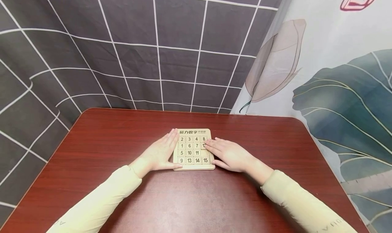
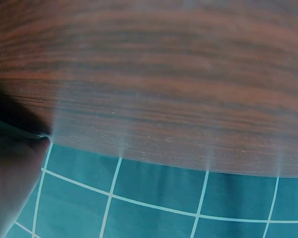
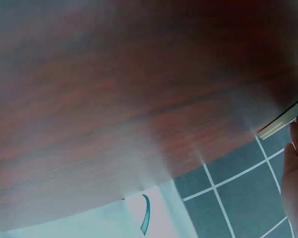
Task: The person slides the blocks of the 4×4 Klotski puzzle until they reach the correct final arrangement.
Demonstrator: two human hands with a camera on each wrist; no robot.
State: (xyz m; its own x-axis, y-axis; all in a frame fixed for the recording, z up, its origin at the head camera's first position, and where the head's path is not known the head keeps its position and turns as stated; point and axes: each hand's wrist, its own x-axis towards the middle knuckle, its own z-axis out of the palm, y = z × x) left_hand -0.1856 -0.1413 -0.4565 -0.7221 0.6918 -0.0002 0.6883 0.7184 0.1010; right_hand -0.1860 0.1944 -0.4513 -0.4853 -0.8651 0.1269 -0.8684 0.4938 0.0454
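Note:
A pale sliding number puzzle (image 1: 194, 167) lies flat on the table, with dark Chinese lettering along its top. Beside its left edge is my left hand (image 1: 160, 153), fingers extended up the side and thumb on the lower left corner. My right hand (image 1: 231, 154) reaches in from the right; its straight fingertips touch the tile marked 12 (image 1: 203, 146) and cover part of it. Its thumb touches the right edge. Below that tile is a vacant slot (image 1: 205, 153), with the 15 tile (image 1: 205, 160) under it. The right wrist view catches only the puzzle's edge (image 3: 283, 122).
The reddish-brown wooden table (image 1: 122, 134) extends around the puzzle on all sides. Behind it hangs a dark grey curtain (image 1: 180, 66) with white grid lines. A white curtain with large leaf prints (image 1: 346, 86) hangs at the right.

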